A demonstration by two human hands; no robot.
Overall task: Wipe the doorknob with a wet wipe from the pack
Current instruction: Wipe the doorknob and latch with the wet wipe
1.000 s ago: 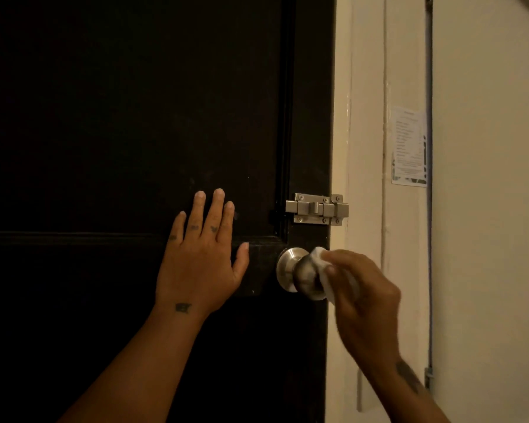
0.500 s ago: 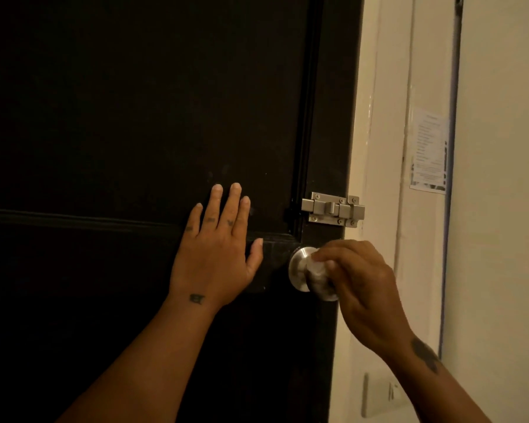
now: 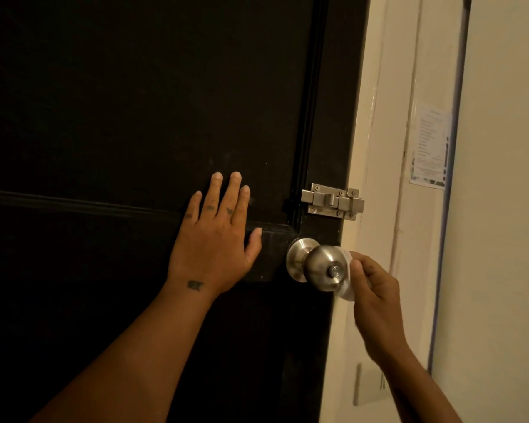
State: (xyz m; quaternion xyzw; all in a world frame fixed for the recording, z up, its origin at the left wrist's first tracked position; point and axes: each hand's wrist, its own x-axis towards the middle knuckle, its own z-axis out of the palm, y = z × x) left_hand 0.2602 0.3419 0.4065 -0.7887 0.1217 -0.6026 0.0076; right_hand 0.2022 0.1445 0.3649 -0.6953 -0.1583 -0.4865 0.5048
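A brushed-metal round doorknob (image 3: 322, 267) juts out of a dark door (image 3: 135, 102) near its right edge. My right hand (image 3: 376, 291) holds a white wet wipe (image 3: 345, 290) against the knob's right side, fingers curled round the wipe. The knob's front face and centre button are uncovered. My left hand (image 3: 214, 239) lies flat on the door panel just left of the knob, fingers straight and spread. The wipe pack is not in view.
A metal slide bolt (image 3: 333, 201) is fixed on the door just above the knob. The cream door frame and wall (image 3: 495, 209) stand to the right, with a printed paper notice (image 3: 429, 146) stuck on it. A pale wall plate (image 3: 368, 384) sits low down.
My right hand with the wipe has slid off the knob's front face to its right side, baring the front. My left hand has stayed flat on the door.
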